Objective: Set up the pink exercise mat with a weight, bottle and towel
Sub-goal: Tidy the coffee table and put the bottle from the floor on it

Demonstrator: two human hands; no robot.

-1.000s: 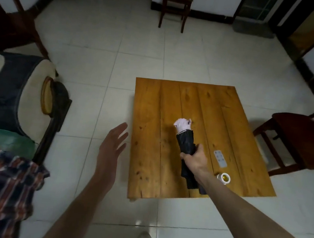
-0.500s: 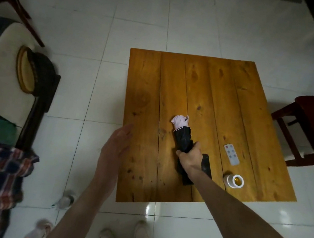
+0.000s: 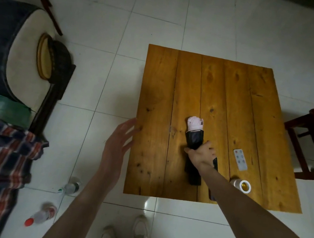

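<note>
Mat (image 3: 195, 142), rolled inside a dark sleeve with a pink end poking out, on the table (image 3: 158, 99), near the middle and toward the near half. Long axis roughly twelve to six, tipped a shade toward eleven at the far end; pink end at twelve, dark end at six, close to the near edge. Right hand (image 3: 202, 155) on the roll about midway along, fingers curled round it, thumb on the left flank, forearm crossing in from five o'clock and hiding part of the lower half. Left hand (image 3: 118, 143) well apart from the roll at nine o'clock, just off the left edge of the table, fingers straight and loosely spread, palm turned toward the table, holding nothing. Right hand plainly the nearer, already in contact; left hand free, probably for the pink end or for steadying. Remote (image 3: 240, 159) at three o'clock from the roll, tape roll (image 3: 242, 185) at four, both near but apart from it. Two bottles (image 3: 70, 186) on the floor at seven o'clock. Next move likely a lift along the roll's own axis, then a carry to open floor for unrolling. No weight or towel identifiable from here.
</note>
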